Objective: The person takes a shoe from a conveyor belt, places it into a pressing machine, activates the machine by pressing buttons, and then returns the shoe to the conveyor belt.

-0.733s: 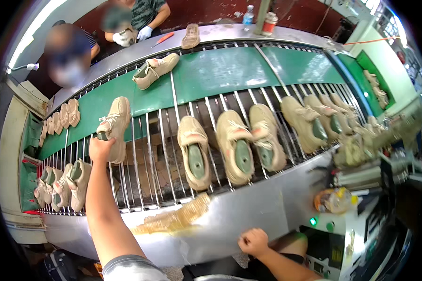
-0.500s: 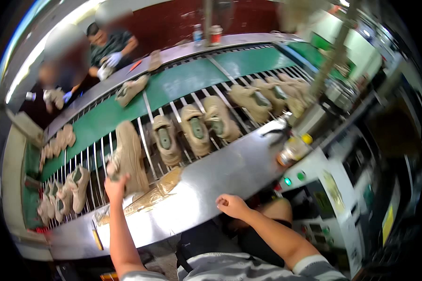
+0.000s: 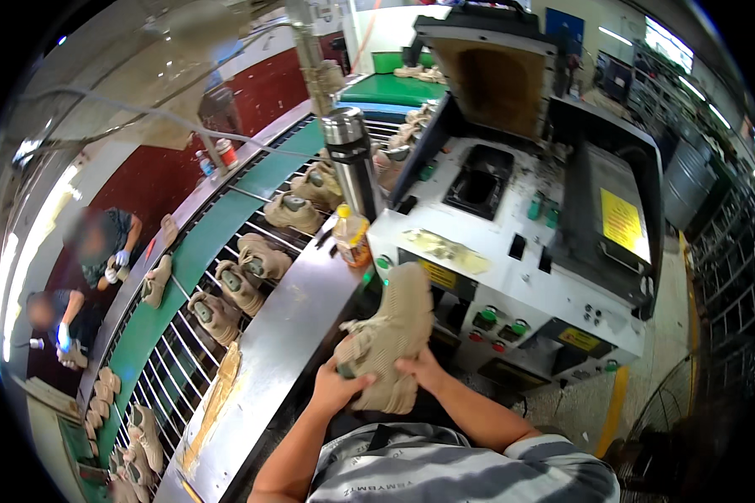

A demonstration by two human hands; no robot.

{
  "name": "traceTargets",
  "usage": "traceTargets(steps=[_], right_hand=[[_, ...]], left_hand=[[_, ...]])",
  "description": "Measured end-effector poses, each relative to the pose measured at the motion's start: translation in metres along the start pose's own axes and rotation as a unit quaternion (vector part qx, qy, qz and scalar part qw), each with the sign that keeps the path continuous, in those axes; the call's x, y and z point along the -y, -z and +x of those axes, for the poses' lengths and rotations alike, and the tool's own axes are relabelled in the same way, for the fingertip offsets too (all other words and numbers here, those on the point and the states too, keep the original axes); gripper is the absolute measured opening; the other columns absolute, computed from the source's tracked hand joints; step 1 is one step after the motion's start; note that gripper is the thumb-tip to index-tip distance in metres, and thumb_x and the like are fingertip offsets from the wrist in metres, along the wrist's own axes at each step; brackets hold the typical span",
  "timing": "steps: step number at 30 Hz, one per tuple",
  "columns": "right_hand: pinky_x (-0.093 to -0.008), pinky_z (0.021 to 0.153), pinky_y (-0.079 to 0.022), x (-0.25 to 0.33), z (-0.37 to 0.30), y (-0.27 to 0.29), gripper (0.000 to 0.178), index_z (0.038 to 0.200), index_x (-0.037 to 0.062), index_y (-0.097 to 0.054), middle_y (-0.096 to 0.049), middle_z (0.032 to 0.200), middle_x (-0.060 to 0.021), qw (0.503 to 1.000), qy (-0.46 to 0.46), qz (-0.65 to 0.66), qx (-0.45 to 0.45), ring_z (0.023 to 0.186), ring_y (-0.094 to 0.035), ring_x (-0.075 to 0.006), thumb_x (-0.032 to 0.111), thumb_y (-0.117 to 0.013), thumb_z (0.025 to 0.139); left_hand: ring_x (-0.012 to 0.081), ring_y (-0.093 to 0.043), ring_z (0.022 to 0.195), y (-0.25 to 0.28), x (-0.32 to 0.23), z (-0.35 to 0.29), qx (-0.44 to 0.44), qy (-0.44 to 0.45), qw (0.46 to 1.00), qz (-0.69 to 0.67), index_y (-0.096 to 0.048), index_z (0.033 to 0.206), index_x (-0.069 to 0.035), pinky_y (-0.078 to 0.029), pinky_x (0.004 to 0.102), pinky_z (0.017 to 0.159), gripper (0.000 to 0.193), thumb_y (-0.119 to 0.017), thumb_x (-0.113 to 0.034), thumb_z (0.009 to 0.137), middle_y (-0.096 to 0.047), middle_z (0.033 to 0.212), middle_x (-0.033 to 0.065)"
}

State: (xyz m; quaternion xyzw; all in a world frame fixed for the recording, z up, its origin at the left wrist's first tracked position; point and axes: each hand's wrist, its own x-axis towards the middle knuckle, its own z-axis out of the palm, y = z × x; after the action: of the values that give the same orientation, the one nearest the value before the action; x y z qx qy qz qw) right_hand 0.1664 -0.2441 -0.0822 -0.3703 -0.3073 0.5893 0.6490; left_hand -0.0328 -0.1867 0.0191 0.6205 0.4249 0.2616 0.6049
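Note:
A beige knitted shoe (image 3: 397, 335) is held in front of my body, its ribbed sole facing me and one end pointing up and away. My left hand (image 3: 337, 389) grips it low at the left, by the opening, with the thumb over the sole's edge. On the lower right my right hand (image 3: 426, 370) is closed on the same shoe, thumb on the sole; its other fingers are hidden behind. Just beyond the shoe stands a white machine (image 3: 516, 277) with green and red buttons. Its padded lid (image 3: 493, 84) is raised above a dark recess (image 3: 480, 180).
Left of me runs a metal ledge (image 3: 289, 323), with a roller rack of shoes (image 3: 264, 256) and a green belt (image 3: 197, 256) behind it. A yellow-capped bottle (image 3: 351, 237) and steel thermos (image 3: 350, 159) stand beside the machine. Two people with gloved hands work across the belt.
My view has turned right toward the machine. The shoe my left hand held at the rack is now lifted off it, and my right hand, earlier without anything, has closed on it too.

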Motion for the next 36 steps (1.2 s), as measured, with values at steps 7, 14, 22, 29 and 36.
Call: traceTargets(steps=[7,14,22,29,36], right_hand=[[-0.0450,0.098,-0.044,0.092,-0.052,0.047,0.056,0.136,0.0028,-0.042,-0.055,0.128,-0.0143,0.958,-0.036,0.251,-0.130,0.115,-0.056,-0.0320,0.026,-0.054,0.086],[-0.0443,0.096,-0.046,0.117,-0.027,0.066,0.056,0.135,0.0038,-0.045,-0.057,0.127,-0.0150,0.966,-0.017,0.229,-0.118,0.113,-0.058,-0.0295,0.033,-0.051,0.087],[-0.0430,0.088,-0.051,0.135,0.047,0.051,0.056,0.130,0.0045,-0.050,-0.060,0.121,-0.0134,0.965,0.036,0.239,-0.106,0.106,-0.060,-0.0269,0.038,-0.053,0.085],[-0.0411,0.085,-0.049,0.264,0.162,0.098,0.078,0.140,0.0086,-0.038,-0.054,0.122,-0.0136,0.894,0.178,-0.141,-0.387,0.107,-0.055,-0.0270,0.022,-0.073,0.070],[-0.0400,0.084,-0.049,0.355,0.292,0.133,0.078,0.130,0.0014,-0.049,-0.058,0.120,-0.0189,0.725,0.027,-0.424,-0.542,0.101,-0.061,-0.0278,0.030,-0.076,0.063]], left_hand=[[0.0102,-0.058,0.086,-0.086,-0.030,0.060,0.170,0.003,0.985,-0.041,-0.060,0.113,0.005,-0.048,0.0260,0.078,0.041,-0.065,-0.027,0.088,-0.064,0.096,0.0059],[0.0140,-0.060,0.098,-0.099,-0.026,0.091,0.207,0.051,0.945,-0.249,-0.055,0.123,0.004,-0.048,0.0291,0.086,0.044,-0.055,-0.030,0.096,-0.062,0.112,0.0093],[0.0205,-0.059,0.091,-0.087,0.052,0.143,0.066,0.204,0.860,-0.464,-0.059,0.092,-0.010,-0.045,0.0361,0.083,0.028,-0.048,-0.036,0.096,-0.064,0.093,0.0039],[0.0185,-0.053,0.061,-0.095,0.146,0.196,0.007,0.155,0.869,-0.471,-0.052,0.076,-0.005,-0.046,0.0330,0.056,0.019,-0.051,-0.016,0.092,-0.050,0.067,0.0055],[0.0129,-0.054,0.065,-0.074,0.169,0.222,-0.003,0.221,0.914,-0.341,-0.057,0.084,-0.007,-0.046,0.0266,0.060,0.007,-0.055,-0.011,0.087,-0.055,0.074,0.0025]])
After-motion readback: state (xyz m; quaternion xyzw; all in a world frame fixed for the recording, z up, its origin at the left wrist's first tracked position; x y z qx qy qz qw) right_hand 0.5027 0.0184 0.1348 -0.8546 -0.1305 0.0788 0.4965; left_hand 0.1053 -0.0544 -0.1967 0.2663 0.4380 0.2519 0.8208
